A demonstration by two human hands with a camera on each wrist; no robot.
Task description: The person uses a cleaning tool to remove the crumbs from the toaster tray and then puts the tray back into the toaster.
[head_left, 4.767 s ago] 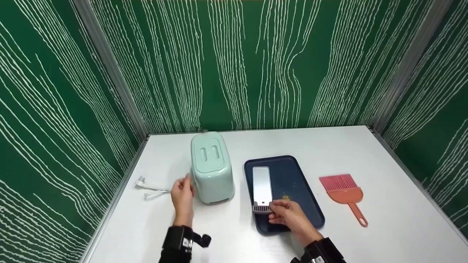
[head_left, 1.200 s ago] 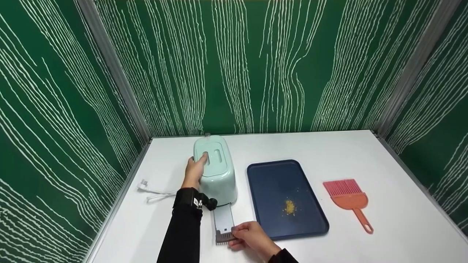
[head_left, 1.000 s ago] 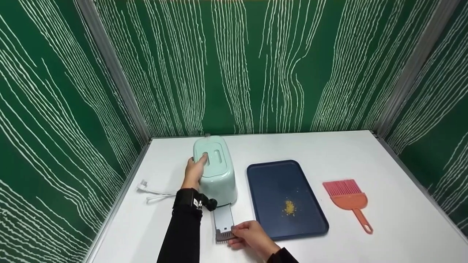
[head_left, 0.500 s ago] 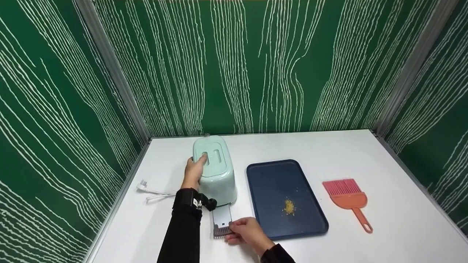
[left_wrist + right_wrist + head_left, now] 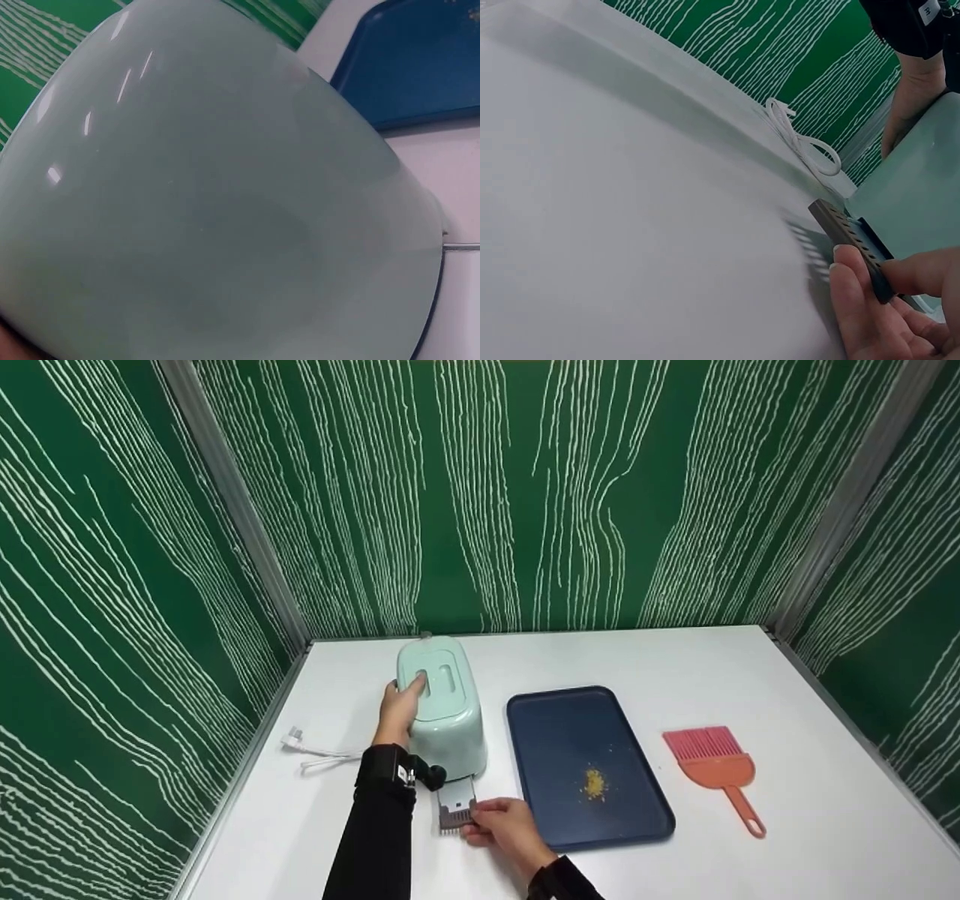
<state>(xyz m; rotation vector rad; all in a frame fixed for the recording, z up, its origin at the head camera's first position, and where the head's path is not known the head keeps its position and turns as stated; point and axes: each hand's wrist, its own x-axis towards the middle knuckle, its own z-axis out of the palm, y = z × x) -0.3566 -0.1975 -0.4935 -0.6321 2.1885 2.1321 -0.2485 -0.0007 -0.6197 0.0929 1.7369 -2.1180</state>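
Note:
A mint-green toaster point(image 5: 454, 746) with a lid over its top stands left of the middle of the table. My left hand point(image 5: 398, 711) grips its left side, the thumb in a recess of the lid; the other fingers are hidden. In the left wrist view the toaster's smooth wall point(image 5: 225, 187) fills most of the picture. From the toaster's near end sticks out a metal crumb tray point(image 5: 456, 793) with a dark slotted end. My right hand point(image 5: 508, 831) pinches the right corner of that slotted end point(image 5: 847, 236) between thumb and fingers, low over the table.
Right of the toaster lies a navy tray point(image 5: 551, 735) with a small heap of yellow crumbs point(image 5: 594, 785). Further right is an orange brush point(image 5: 716, 770) with pink bristles. A white power cord point(image 5: 322, 754) lies to the left. Green walls point(image 5: 480, 510) with white lines enclose the table.
The crumb tray, earlier held over the navy tray by my right hand, is now partly inside the toaster and has slid further in. My left hand has moved onto the toaster's lid.

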